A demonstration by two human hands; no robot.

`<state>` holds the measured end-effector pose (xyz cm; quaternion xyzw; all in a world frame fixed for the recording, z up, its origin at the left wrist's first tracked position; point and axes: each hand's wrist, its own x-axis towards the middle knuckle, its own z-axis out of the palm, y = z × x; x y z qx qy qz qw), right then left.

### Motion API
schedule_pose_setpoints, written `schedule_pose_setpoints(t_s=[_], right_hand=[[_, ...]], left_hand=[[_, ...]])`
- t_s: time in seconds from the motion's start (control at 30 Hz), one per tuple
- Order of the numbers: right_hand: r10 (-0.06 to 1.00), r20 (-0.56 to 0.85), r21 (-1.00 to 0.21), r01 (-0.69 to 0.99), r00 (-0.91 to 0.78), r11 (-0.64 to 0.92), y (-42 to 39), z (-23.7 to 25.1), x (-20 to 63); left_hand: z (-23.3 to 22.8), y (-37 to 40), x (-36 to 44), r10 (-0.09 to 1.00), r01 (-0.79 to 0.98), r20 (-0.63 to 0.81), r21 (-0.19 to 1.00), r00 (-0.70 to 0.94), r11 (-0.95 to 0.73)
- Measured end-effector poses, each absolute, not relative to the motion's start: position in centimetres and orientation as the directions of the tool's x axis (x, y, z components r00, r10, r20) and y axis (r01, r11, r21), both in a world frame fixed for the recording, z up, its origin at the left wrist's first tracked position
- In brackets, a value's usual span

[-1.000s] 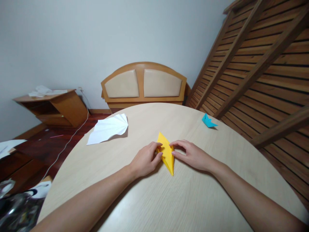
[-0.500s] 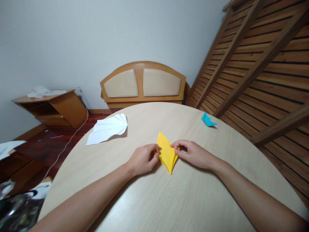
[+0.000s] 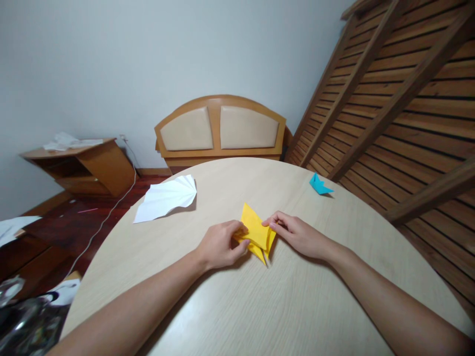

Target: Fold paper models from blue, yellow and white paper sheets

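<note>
While both hands (image 3: 256, 237) pinched the half-folded yellow paper (image 3: 255, 231) on the desk (image 3: 297, 306), further folds remained undone.

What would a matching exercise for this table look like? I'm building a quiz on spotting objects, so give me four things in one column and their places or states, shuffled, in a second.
Things:
1. yellow paper
2. white paper
3. blue paper shape
4. left hand

Places or states:
A. lies alone near the table's right edge
B. pinches the yellow fold from its left side
C. fan-pleated, hangs over the table's left rim
D. partly folded, held between both hands at the table's middle

Pairs: 1-D, 2-C, 3-A, 4-B
</note>
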<state>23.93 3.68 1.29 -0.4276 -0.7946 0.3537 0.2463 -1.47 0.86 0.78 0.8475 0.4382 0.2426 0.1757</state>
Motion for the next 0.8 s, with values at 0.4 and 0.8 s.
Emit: schedule_pose_setpoints(t_s=[0.4,0.8], right_hand=[[0.837,0.108,-0.712,0.546,-0.536,0.442,3.2,1.9,23.9],[0.774,0.224,-0.460,0.636,-0.593,0.620,2.9,1.3,22.7]], left_hand=[[0.1,1.2,-1.1,0.897,0.708,0.257,0.551,0.359,-0.441],[0.3,0.9,-0.8,0.873,0.763,0.272,0.426,0.404,-0.486]])
